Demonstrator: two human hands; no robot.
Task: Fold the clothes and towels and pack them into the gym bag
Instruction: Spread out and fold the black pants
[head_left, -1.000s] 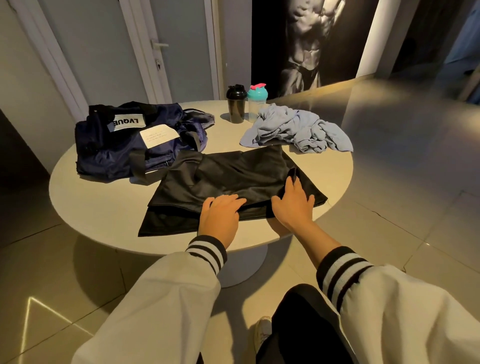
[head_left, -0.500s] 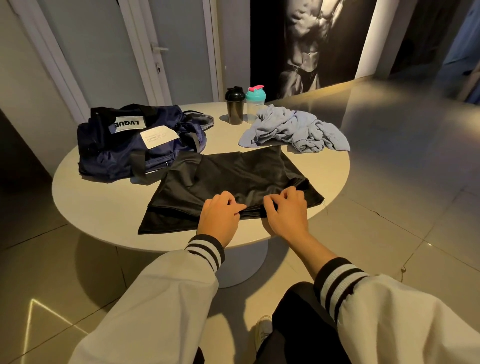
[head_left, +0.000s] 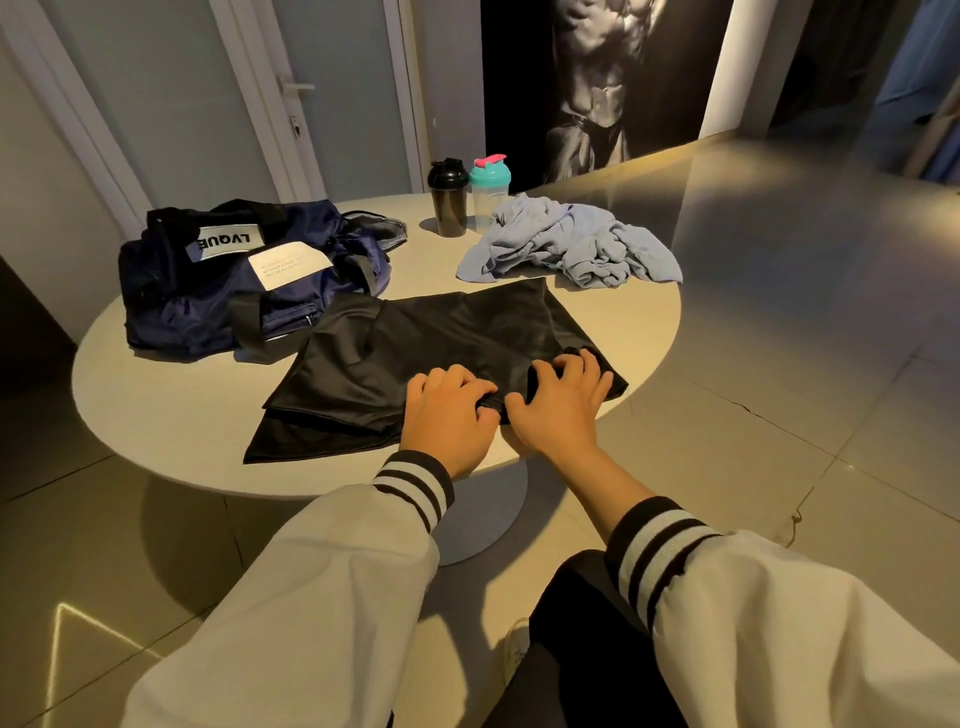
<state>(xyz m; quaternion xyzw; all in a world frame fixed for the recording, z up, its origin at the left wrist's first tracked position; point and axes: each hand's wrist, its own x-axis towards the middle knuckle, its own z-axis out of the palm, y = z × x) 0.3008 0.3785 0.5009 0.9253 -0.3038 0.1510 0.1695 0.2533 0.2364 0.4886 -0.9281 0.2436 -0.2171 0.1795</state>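
Note:
A black garment (head_left: 415, 353) lies spread on the round white table (head_left: 171, 410), partly folded, its near left corner sticking out. My left hand (head_left: 447, 415) and my right hand (head_left: 558, 402) sit side by side on its near right edge, fingers curled and gripping the black cloth. A navy gym bag (head_left: 234, 275) with a white label lies at the table's far left, its strap touching the garment. A crumpled light blue towel (head_left: 566, 244) lies at the far right.
A black shaker bottle (head_left: 448, 200) and a teal-lidded shaker (head_left: 489, 192) stand at the table's back, beside the towel. Tiled floor surrounds the table. Doors stand behind the bag, a dark wall poster behind the bottles.
My right hand slid from flat on the garment's right side toward my left hand, and its fingers curled into the cloth. The right edge of the garment has bunched slightly.

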